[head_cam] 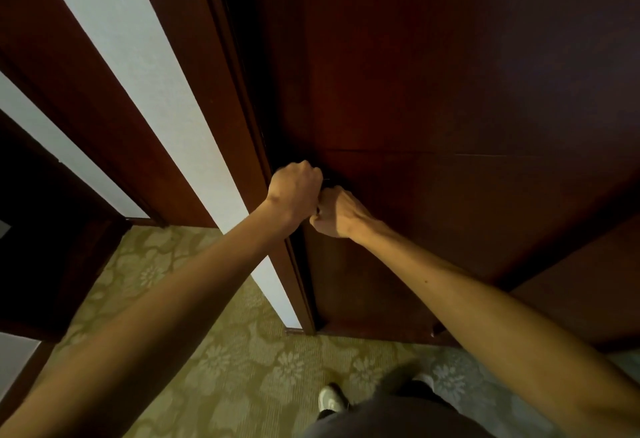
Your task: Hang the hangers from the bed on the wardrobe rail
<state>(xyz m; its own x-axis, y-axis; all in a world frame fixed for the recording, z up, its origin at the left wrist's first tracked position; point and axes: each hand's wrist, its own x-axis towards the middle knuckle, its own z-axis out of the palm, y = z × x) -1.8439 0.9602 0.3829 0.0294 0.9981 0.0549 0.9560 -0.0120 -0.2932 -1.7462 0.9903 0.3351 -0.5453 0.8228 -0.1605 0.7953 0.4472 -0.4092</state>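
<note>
I stand facing a dark reddish-brown wardrobe door [433, 91]. Both my hands meet at the door's left edge, at about mid height. My left hand [294, 191] is curled into a fist right by the narrow dark gap [258, 91] beside the door. My right hand [337, 212] touches it from the right, with its fingers curled onto the door's edge or a handle that the hands hide. No hangers, bed or wardrobe rail are in view.
A white wall strip [138, 56] runs left of the wardrobe frame, with more dark wood panels [52, 39] further left. The floor is a patterned green carpet [225, 351]. My shoe [330, 399] stands close to the wardrobe base.
</note>
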